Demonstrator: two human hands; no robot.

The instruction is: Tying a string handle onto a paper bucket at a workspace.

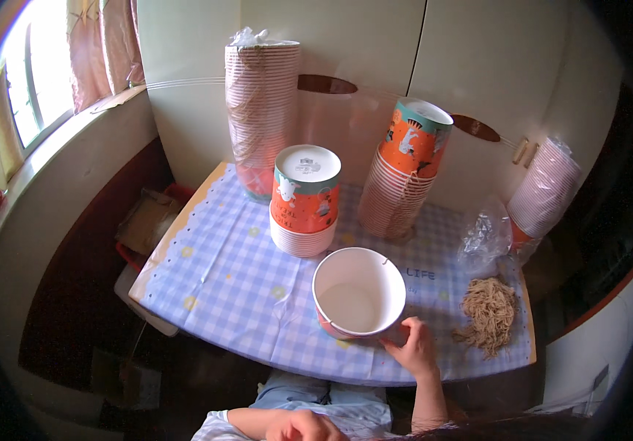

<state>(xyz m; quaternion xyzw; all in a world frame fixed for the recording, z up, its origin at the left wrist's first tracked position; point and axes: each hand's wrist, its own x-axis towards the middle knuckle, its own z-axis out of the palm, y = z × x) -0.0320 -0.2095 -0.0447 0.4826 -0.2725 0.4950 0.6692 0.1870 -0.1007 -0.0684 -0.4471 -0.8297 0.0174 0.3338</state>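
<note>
Sitting near the front edge of the desk point(213, 272), a paper bowl point(358, 292) stands upright and empty, its white inside showing and its orange wall just visible below the rim. The right hand point(413, 345) rests on the checked cloth just beside the bowl's lower right side, its grip loosely spread, fingertips at or near the bowl's base without pinching it. The left hand point(303, 426) lies low at the picture's lower edge, off the desk, curled into a loose fist with nothing seen in it. Behind the bowl stands a short stack of bowls point(305, 200) turned bottom up, and a taller leaning stack point(405, 170) to its right. A wrapped tall stack point(260, 110) rises at the back left, another wrapped stack point(544, 191) leans at the far right. A heap of tan strings point(488, 312) lies right of the hand, with crumpled clear plastic point(485, 234) behind it.
</note>
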